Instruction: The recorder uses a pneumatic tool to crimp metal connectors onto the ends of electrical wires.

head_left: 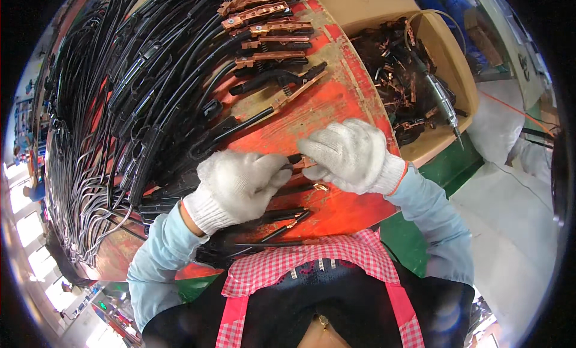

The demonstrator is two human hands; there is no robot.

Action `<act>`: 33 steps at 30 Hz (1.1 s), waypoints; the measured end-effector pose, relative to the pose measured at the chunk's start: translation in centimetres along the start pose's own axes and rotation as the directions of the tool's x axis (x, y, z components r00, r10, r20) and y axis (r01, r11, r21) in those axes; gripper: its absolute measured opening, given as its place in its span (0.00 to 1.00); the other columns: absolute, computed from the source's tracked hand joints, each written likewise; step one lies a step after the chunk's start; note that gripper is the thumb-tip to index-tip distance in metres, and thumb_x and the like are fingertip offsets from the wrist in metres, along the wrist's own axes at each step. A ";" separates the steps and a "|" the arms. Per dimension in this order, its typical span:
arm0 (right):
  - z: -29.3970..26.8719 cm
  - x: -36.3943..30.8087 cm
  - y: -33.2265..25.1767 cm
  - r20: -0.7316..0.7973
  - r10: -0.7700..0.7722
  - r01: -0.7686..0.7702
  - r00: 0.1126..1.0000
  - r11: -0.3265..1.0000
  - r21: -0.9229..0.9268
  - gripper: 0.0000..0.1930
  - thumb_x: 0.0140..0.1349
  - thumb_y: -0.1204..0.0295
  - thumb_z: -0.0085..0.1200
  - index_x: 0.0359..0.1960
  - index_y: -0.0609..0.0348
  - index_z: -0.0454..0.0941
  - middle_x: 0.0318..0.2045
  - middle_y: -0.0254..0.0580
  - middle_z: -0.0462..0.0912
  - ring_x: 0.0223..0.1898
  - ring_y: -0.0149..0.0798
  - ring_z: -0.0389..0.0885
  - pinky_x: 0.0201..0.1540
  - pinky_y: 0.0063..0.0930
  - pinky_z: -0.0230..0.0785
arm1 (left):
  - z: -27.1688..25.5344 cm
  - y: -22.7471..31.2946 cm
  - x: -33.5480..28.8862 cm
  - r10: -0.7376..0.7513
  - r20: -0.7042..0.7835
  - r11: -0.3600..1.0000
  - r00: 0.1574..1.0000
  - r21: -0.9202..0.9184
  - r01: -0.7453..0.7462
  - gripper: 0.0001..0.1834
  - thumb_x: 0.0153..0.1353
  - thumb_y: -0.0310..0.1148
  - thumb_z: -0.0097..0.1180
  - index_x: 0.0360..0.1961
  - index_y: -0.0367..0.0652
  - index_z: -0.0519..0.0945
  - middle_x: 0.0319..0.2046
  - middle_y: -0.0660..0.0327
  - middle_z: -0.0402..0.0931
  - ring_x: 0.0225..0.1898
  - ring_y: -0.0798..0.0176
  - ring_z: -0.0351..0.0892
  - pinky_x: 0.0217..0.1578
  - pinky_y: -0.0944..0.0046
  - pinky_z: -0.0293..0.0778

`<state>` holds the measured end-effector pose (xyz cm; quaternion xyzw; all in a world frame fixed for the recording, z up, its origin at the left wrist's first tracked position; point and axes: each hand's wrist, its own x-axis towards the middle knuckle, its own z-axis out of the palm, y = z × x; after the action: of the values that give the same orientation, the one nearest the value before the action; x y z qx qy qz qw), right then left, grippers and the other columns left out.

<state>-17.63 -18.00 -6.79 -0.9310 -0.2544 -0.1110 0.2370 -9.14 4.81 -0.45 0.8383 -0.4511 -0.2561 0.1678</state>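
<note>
Both my hands wear white knit gloves and meet over the near part of the red table (pixel 354 210). My left hand (pixel 240 183) is closed, with a small black end (pixel 294 158) showing at its fingertips. Opposite it, my right hand (pixel 348 156) pinches a copper-coloured part (pixel 308 162) beside that black end. Gloves hide most of the piece. Just below my right fingers lies a shiny copper-coloured bit (pixel 321 187). Farther up, a welding clamp (pixel 282 96) with a copper jaw and black lever lies on the table, near several similar copper-jawed clamps (pixel 264 45).
Black cables (pixel 162 66) in a thick bundle cover the table's left side. At the right stands a tan bin (pixel 462 78) of black and copper parts, with a silver power screwdriver (pixel 441 99) across it. More cabled pieces (pixel 285 228) lie near my apron.
</note>
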 end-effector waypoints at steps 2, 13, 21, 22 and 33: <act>0.0 0.1 -0.1 -0.001 -0.006 0.006 1.000 1.000 -0.006 0.25 0.45 0.55 0.67 0.45 0.52 0.81 0.33 0.34 0.84 0.30 0.41 0.81 0.29 0.37 0.73 | -0.2 0.4 0.0 -0.014 0.005 0.999 1.000 0.049 0.014 0.10 0.53 0.31 0.60 0.38 0.50 0.84 0.22 0.55 0.79 0.25 0.46 0.82 0.24 0.51 0.75; 0.6 0.6 -0.4 0.077 0.022 -0.028 0.997 0.997 0.079 0.25 0.49 0.56 0.66 0.47 0.53 0.81 0.35 0.37 0.84 0.33 0.44 0.83 0.33 0.40 0.74 | 0.2 0.7 0.2 -0.002 0.017 0.994 1.000 0.106 0.000 0.08 0.56 0.34 0.62 0.37 0.49 0.84 0.22 0.54 0.80 0.24 0.46 0.82 0.22 0.51 0.74; -4.5 -4.7 9.2 -0.406 0.621 -0.689 0.670 0.724 -0.031 0.27 0.59 0.55 0.62 0.57 0.52 0.78 0.48 0.51 0.83 0.48 0.55 0.82 0.51 0.46 0.75 | 1.2 0.7 -0.1 -0.075 -0.133 0.995 0.988 -0.081 0.065 0.24 0.59 0.46 0.66 0.54 0.49 0.81 0.32 0.54 0.84 0.33 0.48 0.85 0.31 0.54 0.78; -4.6 -7.9 12.8 -0.380 0.677 -0.775 0.630 0.581 -0.249 0.29 0.59 0.53 0.62 0.61 0.51 0.74 0.49 0.52 0.82 0.50 0.55 0.82 0.52 0.47 0.75 | 1.3 0.8 0.3 -0.067 -0.142 0.994 0.988 -0.091 0.054 0.25 0.59 0.47 0.67 0.55 0.50 0.81 0.33 0.54 0.85 0.34 0.48 0.85 0.32 0.54 0.78; -5.6 -15.3 19.7 -0.088 0.994 -0.924 0.064 0.025 -0.381 0.35 0.57 0.51 0.62 0.66 0.46 0.68 0.49 0.55 0.84 0.54 0.53 0.83 0.57 0.45 0.73 | 2.1 1.0 1.4 -0.074 -0.100 0.994 0.992 -0.090 0.065 0.23 0.60 0.46 0.65 0.55 0.52 0.81 0.31 0.55 0.83 0.32 0.48 0.84 0.30 0.53 0.76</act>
<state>-20.68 -42.18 -14.55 -0.8839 0.4447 0.1328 0.0573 -10.42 3.02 -2.06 0.8575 -0.4009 -0.2374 0.2183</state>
